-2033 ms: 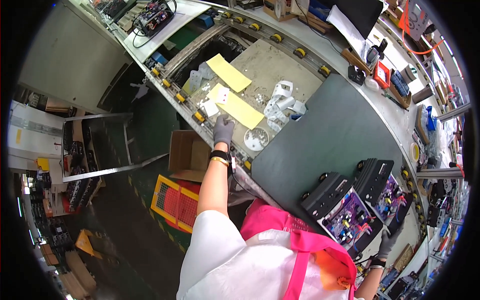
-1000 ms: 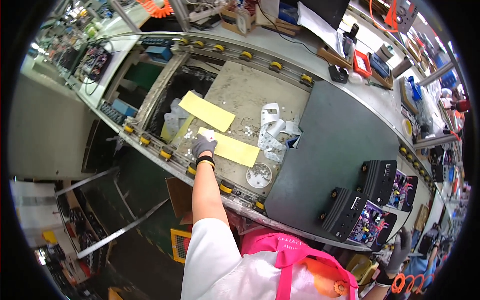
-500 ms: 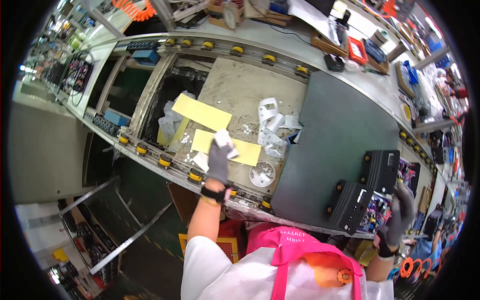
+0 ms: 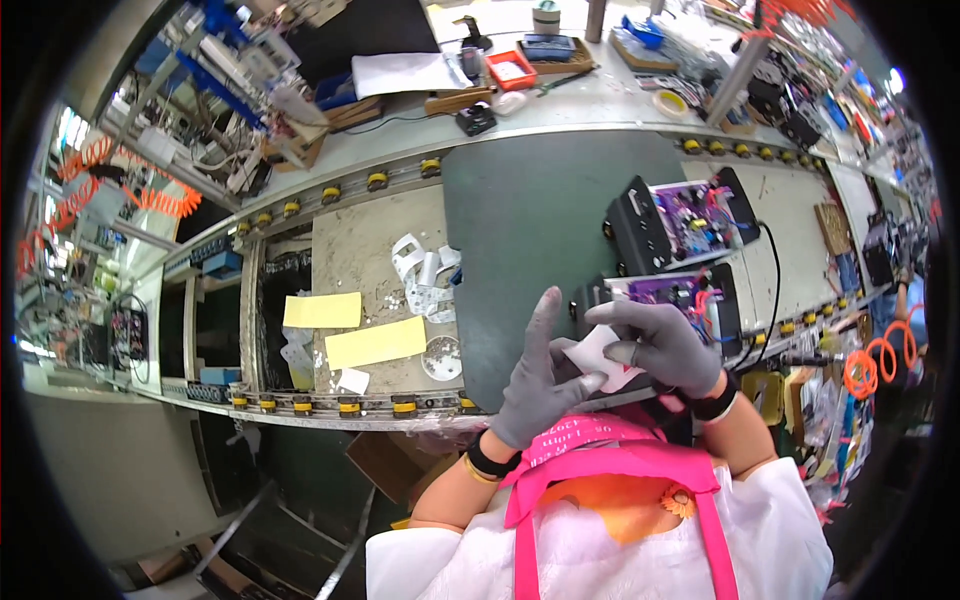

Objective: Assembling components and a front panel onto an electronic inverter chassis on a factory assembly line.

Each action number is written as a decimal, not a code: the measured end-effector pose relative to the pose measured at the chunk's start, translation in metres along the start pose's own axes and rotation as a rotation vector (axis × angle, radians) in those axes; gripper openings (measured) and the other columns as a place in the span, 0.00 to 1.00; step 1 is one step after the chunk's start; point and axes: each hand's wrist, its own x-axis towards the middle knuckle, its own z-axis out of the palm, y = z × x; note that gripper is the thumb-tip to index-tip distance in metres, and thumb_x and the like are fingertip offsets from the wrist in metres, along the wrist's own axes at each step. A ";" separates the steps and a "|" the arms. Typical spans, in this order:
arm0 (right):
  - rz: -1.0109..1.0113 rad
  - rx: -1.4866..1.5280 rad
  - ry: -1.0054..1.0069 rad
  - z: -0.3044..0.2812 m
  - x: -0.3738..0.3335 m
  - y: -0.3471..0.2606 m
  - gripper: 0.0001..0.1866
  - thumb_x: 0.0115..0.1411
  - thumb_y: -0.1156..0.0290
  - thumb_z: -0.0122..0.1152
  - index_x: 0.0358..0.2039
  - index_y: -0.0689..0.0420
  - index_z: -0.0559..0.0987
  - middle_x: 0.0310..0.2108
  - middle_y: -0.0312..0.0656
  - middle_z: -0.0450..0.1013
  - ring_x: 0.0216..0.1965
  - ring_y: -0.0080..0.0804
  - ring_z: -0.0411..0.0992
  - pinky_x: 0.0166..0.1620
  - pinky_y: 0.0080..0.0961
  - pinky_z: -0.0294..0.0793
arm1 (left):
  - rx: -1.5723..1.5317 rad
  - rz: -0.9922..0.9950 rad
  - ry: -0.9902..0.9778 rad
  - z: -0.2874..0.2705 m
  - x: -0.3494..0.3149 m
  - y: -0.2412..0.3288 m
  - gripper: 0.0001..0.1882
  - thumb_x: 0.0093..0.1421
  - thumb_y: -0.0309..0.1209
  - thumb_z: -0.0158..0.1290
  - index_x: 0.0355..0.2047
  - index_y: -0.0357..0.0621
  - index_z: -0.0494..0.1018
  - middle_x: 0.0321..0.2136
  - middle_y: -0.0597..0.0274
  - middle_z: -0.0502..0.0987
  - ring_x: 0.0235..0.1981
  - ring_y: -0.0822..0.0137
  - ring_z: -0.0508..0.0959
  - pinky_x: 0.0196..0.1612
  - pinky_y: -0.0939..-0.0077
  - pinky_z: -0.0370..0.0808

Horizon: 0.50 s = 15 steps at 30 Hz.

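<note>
Both my gloved hands are close together in front of my chest, at the near edge of the dark green mat point(image 4: 530, 230). Between them is a small white piece of sheet point(image 4: 596, 358) with a red mark near its edge. My left hand point(image 4: 535, 385) has its thumb on the piece, with its index finger pointing up. My right hand point(image 4: 668, 345) pinches the same piece from the right, thumb on top. Just beyond and partly behind my right hand lies an opened black device point(image 4: 720, 305) with wiring inside. A second opened black device point(image 4: 640, 232) stands farther off.
Left of the mat, a worn board holds two yellow sheets point(image 4: 376, 343) point(image 4: 322, 311), a round white dish point(image 4: 441, 358) and curled white strips point(image 4: 425, 290). Yellow rollers point(image 4: 377, 181) line both rails. A black cable point(image 4: 775, 280) trails at the right. A red tray point(image 4: 511, 69) sits at the back.
My left hand has come rightward from the yellow sheets with the white piece. My right hand has left the devices' side and joined it. The view has swung to the right.
</note>
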 end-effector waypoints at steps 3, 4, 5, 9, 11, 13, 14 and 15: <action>-0.100 -0.061 -0.025 -0.027 -0.030 0.007 0.32 0.48 0.84 0.63 0.56 0.59 0.70 0.35 0.33 0.70 0.31 0.17 0.69 0.37 0.18 0.70 | 0.121 -0.023 -0.114 0.032 0.003 -0.002 0.50 0.55 0.23 0.61 0.69 0.46 0.39 0.57 0.51 0.65 0.50 0.66 0.73 0.50 0.72 0.74; -0.104 0.043 0.086 -0.028 -0.040 0.011 0.33 0.48 0.84 0.63 0.57 0.58 0.69 0.37 0.34 0.71 0.32 0.18 0.70 0.37 0.19 0.72 | 0.186 0.008 -0.127 0.044 0.004 -0.005 0.47 0.56 0.23 0.60 0.68 0.44 0.42 0.58 0.51 0.64 0.51 0.66 0.73 0.51 0.72 0.73; -0.104 0.132 0.190 -0.029 -0.047 0.016 0.35 0.47 0.84 0.63 0.59 0.57 0.68 0.40 0.35 0.71 0.33 0.19 0.72 0.38 0.21 0.73 | 0.260 0.079 -0.096 0.056 0.005 -0.008 0.44 0.57 0.22 0.59 0.68 0.43 0.44 0.59 0.51 0.63 0.52 0.66 0.72 0.52 0.72 0.73; -0.397 -0.230 0.250 -0.048 -0.084 0.030 0.22 0.49 0.77 0.68 0.47 0.59 0.77 0.41 0.46 0.74 0.37 0.38 0.76 0.40 0.29 0.76 | 0.398 0.191 0.001 0.092 0.006 -0.020 0.30 0.58 0.22 0.57 0.60 0.37 0.60 0.55 0.53 0.68 0.53 0.66 0.72 0.54 0.74 0.71; -0.357 -0.260 0.246 -0.049 -0.098 0.036 0.19 0.49 0.73 0.69 0.43 0.60 0.79 0.40 0.47 0.76 0.37 0.44 0.77 0.40 0.31 0.76 | 0.396 0.099 -0.013 0.104 0.002 -0.026 0.26 0.58 0.22 0.57 0.56 0.36 0.64 0.53 0.54 0.71 0.52 0.66 0.73 0.53 0.74 0.72; -0.372 -0.336 0.236 -0.053 -0.109 0.041 0.19 0.49 0.72 0.69 0.43 0.60 0.79 0.37 0.46 0.77 0.36 0.44 0.77 0.40 0.32 0.76 | 0.584 0.159 0.059 0.113 0.000 -0.031 0.19 0.58 0.22 0.58 0.49 0.37 0.68 0.44 0.54 0.76 0.45 0.66 0.78 0.48 0.74 0.75; -0.380 -0.331 0.222 -0.054 -0.112 0.044 0.17 0.50 0.73 0.68 0.43 0.59 0.79 0.34 0.44 0.77 0.35 0.44 0.77 0.38 0.32 0.76 | 0.677 0.178 0.063 0.115 -0.002 -0.033 0.18 0.58 0.22 0.58 0.48 0.37 0.69 0.42 0.54 0.77 0.43 0.66 0.78 0.46 0.74 0.76; -0.390 -0.349 0.219 -0.054 -0.116 0.047 0.17 0.50 0.72 0.67 0.42 0.59 0.79 0.34 0.44 0.77 0.34 0.44 0.77 0.37 0.33 0.76 | 0.769 0.210 0.070 0.117 -0.004 -0.034 0.17 0.58 0.22 0.58 0.47 0.37 0.69 0.40 0.54 0.78 0.41 0.66 0.79 0.44 0.75 0.77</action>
